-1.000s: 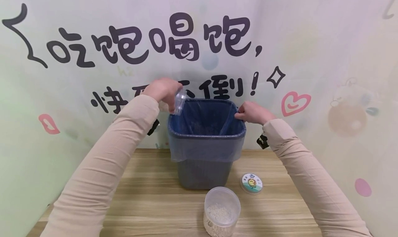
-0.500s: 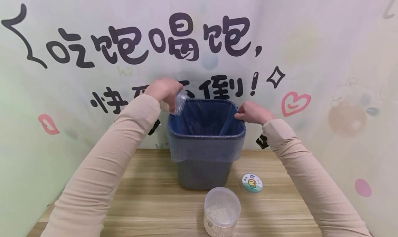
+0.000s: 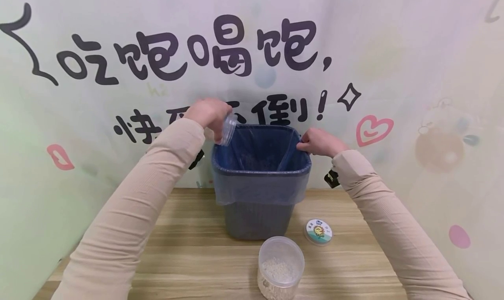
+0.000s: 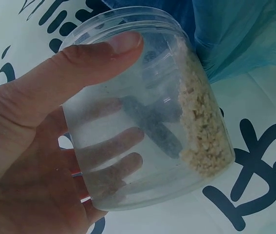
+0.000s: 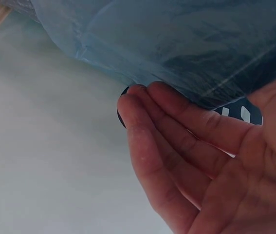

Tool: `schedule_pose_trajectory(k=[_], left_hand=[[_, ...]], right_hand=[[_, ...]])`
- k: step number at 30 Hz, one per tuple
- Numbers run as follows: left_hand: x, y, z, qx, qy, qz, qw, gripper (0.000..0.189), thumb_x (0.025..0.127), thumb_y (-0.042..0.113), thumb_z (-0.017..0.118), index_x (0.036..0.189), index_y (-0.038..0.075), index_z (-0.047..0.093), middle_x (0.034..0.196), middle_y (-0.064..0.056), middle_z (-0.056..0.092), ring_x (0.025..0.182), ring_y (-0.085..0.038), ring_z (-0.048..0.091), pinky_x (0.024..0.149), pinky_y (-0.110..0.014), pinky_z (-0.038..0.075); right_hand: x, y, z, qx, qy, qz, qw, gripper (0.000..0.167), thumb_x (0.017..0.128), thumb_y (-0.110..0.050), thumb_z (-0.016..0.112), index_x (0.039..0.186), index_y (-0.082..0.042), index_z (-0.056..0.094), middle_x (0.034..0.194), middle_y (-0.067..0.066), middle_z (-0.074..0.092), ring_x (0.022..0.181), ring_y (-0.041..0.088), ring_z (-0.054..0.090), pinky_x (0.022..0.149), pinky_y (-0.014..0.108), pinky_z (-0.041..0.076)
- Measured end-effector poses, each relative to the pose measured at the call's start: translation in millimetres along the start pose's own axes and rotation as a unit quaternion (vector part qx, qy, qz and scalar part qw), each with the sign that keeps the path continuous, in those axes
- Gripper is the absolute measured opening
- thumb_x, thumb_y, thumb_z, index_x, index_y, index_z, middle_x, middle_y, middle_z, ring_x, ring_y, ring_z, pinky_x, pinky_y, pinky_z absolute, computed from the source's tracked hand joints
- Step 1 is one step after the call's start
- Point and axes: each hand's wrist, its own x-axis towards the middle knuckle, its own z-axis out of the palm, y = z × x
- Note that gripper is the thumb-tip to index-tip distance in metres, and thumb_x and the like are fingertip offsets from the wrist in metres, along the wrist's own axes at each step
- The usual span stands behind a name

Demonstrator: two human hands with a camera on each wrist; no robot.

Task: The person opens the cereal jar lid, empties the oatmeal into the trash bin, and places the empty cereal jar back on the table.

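Observation:
My left hand (image 3: 208,114) grips a clear plastic jar (image 3: 228,129), tilted on its side with its mouth toward the bin's left rim. In the left wrist view, pale grains (image 4: 203,131) lie banked along one wall of the jar, and my thumb and fingers wrap round it. A blue trash bin (image 3: 257,221) stands upright, lined with a translucent bag (image 3: 261,188) folded over the rim. At the right rim, my right hand (image 3: 319,141) holds the bin, its curled fingers against the bag outside, as the right wrist view shows. The bin's bottom inside is hard to make out.
A second clear jar (image 3: 281,265), uncovered and holding pale grains, stands on the wooden table (image 3: 189,247) in front of the bin. Right of it lies a round lid (image 3: 318,232) with a printed label. A printed cloth backdrop (image 3: 244,2) rises close behind the bin.

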Motion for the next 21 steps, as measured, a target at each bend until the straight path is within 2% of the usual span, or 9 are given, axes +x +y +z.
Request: schedule_pose_trajectory(k=[7, 15, 21], left_hand=[[-0.8, 2.7, -1.3, 0.012, -0.003, -0.008, 0.9999, 0.066, 0.069, 0.014, 0.083, 0.127, 0.008, 0.053, 0.116, -0.012, 0.060, 0.105, -0.032, 0.053, 0.092, -0.046, 0.044], [-1.4, 6.0, 1.4, 0.030, 0.013, -0.004, 0.9995, 0.054, 0.068, 0.012, 0.081, 0.116, 0.008, 0.057, 0.109, -0.011, 0.061, 0.102, -0.033, 0.052, 0.094, -0.048, 0.039], [-1.7, 7.3, 1.5, 0.034, 0.015, -0.006, 0.9993, 0.051, 0.068, 0.012, 0.081, 0.113, 0.008, 0.058, 0.108, -0.011, 0.061, 0.102, -0.033, 0.052, 0.094, -0.048, 0.039]], right_hand=[[1.2, 0.9, 0.3, -0.002, 0.001, 0.000, 1.0000, 0.027, 0.091, -0.015, 0.055, 0.068, -0.003, 0.064, 0.061, 0.002, 0.060, 0.061, 0.018, 0.057, 0.056, 0.028, 0.044], [1.1, 0.9, 0.0, -0.003, 0.000, -0.006, 1.0000, 0.027, 0.091, -0.015, 0.055, 0.069, -0.003, 0.065, 0.062, 0.003, 0.061, 0.061, 0.018, 0.057, 0.056, 0.028, 0.044], [0.3, -0.3, -0.6, -0.002, -0.002, -0.008, 1.0000, 0.027, 0.091, -0.015, 0.055, 0.069, -0.002, 0.065, 0.061, 0.002, 0.060, 0.061, 0.018, 0.057, 0.057, 0.029, 0.045]])
